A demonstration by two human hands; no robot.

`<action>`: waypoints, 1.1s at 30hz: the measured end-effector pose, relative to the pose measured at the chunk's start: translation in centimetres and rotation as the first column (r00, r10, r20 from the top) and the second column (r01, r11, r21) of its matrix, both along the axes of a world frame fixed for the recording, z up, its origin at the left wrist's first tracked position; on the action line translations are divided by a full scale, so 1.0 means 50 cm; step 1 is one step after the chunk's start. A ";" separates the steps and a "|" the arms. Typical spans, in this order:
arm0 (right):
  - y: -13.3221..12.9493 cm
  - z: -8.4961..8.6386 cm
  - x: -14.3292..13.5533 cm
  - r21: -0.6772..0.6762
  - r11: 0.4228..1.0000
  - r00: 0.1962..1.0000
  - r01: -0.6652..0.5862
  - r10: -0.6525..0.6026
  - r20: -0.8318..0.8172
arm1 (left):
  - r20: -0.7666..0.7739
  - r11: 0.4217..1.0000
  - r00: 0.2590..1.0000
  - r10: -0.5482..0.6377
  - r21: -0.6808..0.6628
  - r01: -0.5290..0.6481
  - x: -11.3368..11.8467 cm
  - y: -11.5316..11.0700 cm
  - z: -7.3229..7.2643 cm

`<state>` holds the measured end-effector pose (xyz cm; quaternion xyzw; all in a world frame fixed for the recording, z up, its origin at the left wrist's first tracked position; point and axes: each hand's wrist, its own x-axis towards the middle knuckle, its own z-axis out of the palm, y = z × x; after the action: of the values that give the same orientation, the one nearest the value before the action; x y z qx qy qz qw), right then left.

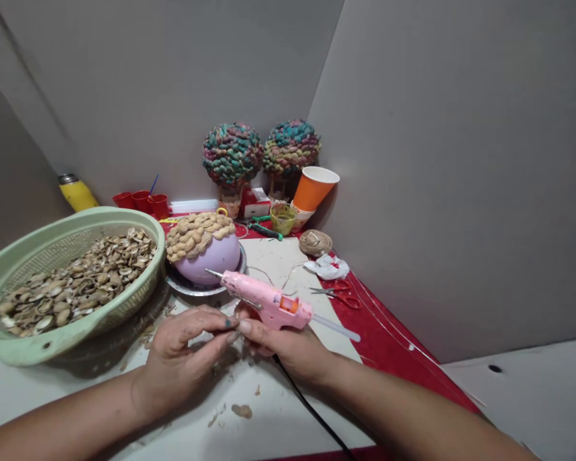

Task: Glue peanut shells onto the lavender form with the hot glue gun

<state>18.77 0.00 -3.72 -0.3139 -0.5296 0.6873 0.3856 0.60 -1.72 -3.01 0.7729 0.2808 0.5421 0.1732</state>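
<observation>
My right hand (283, 342) is wrapped round the handle of a pink glue gun (264, 299), whose metal tip points up and left. A clear glue stick (336, 327) sticks out of its back. The thumb and fingers of my left hand (187, 346) are pinched together at my right fingertips; anything between them is too small to make out. Just beyond the gun's tip, a lilac ball (210, 259) rests in a metal dish (188, 287). Peanut shells (199, 234) cover the ball's upper part.
A green basket (125, 307) of shells stands left. Behind are two colourful shell-covered balls (233, 153), an orange cup (314, 187), red cups (159, 206), pliers (266, 229) and twine (315, 242). Red scissors (343, 294) lie right. The gun's black cable (312, 410) runs toward the front edge.
</observation>
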 end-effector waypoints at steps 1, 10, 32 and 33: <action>-0.001 0.000 0.000 -0.013 1.000 1.000 0.009 -0.009 0.009 | -0.027 0.999 1.000 0.000 0.035 0.001 0.000 0.000 0.004; -0.001 0.002 0.005 -0.102 0.994 0.999 -0.032 0.031 -0.009 | -0.285 0.961 0.949 0.136 0.272 -0.056 -0.014 -0.003 0.008; 0.028 0.002 0.024 0.025 0.985 0.970 0.170 -0.163 -0.180 | -0.317 0.979 0.942 0.112 -0.127 -0.159 -0.025 0.008 -0.011; 0.030 0.003 0.024 0.033 0.979 0.965 0.199 -0.190 -0.182 | -0.370 0.980 0.923 0.109 -0.116 -0.162 -0.024 0.010 -0.014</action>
<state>19.96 1.49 -3.55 -0.2916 -0.4769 0.6576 0.5050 -0.59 -1.24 -3.71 0.8233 0.3994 0.3796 0.1360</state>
